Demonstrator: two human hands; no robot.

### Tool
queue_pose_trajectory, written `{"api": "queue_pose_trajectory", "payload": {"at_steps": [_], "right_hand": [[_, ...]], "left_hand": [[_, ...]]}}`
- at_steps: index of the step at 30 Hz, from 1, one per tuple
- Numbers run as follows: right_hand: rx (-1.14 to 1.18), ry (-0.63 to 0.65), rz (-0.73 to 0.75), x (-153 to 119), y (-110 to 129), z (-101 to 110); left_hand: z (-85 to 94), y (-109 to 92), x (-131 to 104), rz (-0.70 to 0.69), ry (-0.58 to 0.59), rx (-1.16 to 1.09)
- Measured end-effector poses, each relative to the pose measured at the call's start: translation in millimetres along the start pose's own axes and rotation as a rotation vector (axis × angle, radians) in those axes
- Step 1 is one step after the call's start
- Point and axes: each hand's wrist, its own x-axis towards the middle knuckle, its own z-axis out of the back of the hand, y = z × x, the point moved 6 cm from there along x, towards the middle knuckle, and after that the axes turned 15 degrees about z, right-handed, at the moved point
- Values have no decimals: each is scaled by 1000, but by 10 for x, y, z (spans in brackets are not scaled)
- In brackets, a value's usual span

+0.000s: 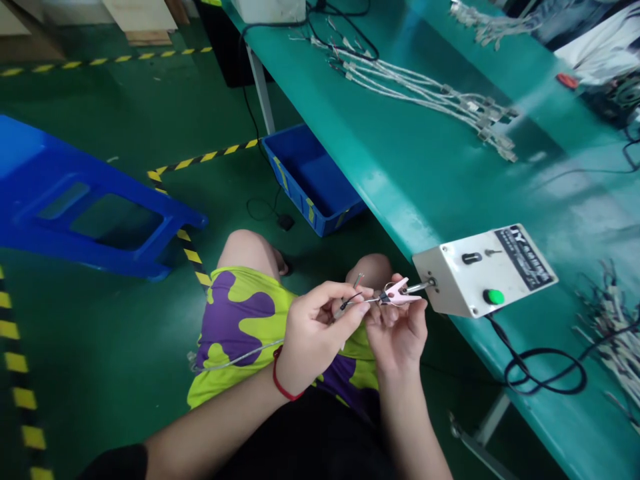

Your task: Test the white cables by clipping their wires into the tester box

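My left hand (317,327), with a red cord round the wrist, pinches the stripped end of a thin cable (235,360). Fine wires poke out beyond its fingertips, and the cable's grey length trails back across my lap. Just to the right, a pink spring clip (399,292) sits at the end of a metal shaft (420,287) coming out of a white box. The clip's dark jaws face the wires, which reach up to them. Palm up, my right hand (400,333) is closed about the clip, thumb by its lower handle; some fingers are hidden behind it.
The white box (465,273), with a green button and a switch, stands at the edge of the green table (400,147). Bundled cables (425,93) lie farther back, others at right. A blue bin (300,180) is under the table; a blue stool (90,200) stands at left.
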Motion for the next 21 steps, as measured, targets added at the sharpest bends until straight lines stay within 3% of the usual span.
{"api": "queue_pose_trajectory", "payload": {"at_steps": [11,21], "right_hand": [[-2,-123,39,-14,14,53],[-91,-101,85,-4,55,50]], "left_hand": [[-48,38,25,5,20,-24],[-32,72,35,-13,0,37]]}}
